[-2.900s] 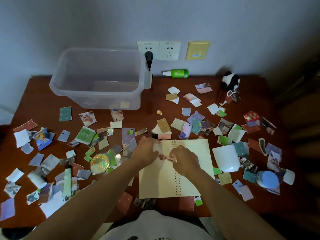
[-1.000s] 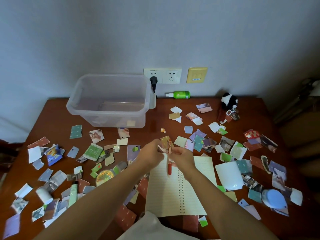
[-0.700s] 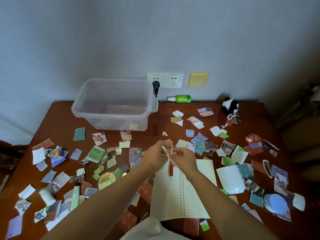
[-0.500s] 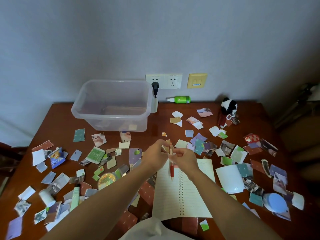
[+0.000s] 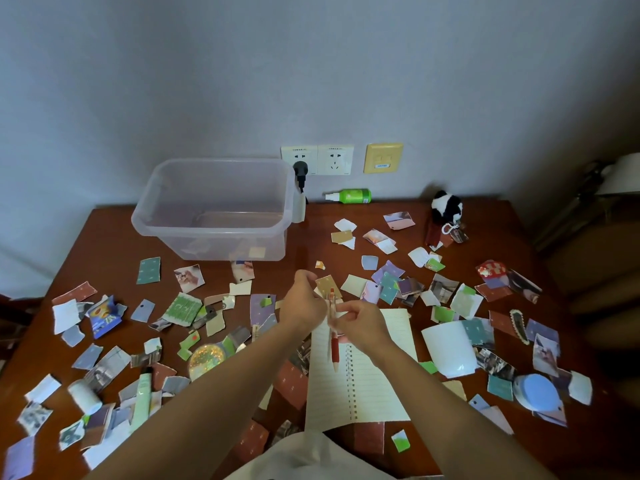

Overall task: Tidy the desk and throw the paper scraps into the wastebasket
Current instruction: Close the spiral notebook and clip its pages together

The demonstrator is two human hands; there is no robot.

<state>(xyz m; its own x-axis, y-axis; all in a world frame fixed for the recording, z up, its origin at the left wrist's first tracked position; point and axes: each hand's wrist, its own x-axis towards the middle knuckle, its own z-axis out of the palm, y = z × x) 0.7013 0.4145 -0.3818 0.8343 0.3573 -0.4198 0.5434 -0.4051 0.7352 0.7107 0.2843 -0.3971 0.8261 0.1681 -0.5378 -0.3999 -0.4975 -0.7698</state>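
Torn paper scraps are scattered all over the brown desk point(image 5: 304, 244), among them a green patterned scrap point(image 5: 181, 308) on the left and a tan scrap point(image 5: 327, 285) just beyond my hands. Both hands are raised above an open spiral notebook point(image 5: 367, 386). A pen with a red grip point(image 5: 334, 348) hangs upright, tip down. My right hand point(image 5: 360, 327) pinches it at mid-barrel, and my left hand point(image 5: 301, 303) closes its fingertips at the upper end. A clear plastic bin point(image 5: 214, 244) stands at the back left, nearly empty. No wastebasket shows.
A green spray bottle point(image 5: 353, 195) and a panda plush point(image 5: 446, 206) lie by the wall. A white cup point(image 5: 448, 348) and a blue round object point(image 5: 535, 391) lie at the right. A glitter ball point(image 5: 206, 356), a green tube point(image 5: 142, 396) and a white roll point(image 5: 85, 396) lie at the left.
The pen went from lying flat on the notebook to hanging upright between my raised hands. My view tilted up, showing more wall.
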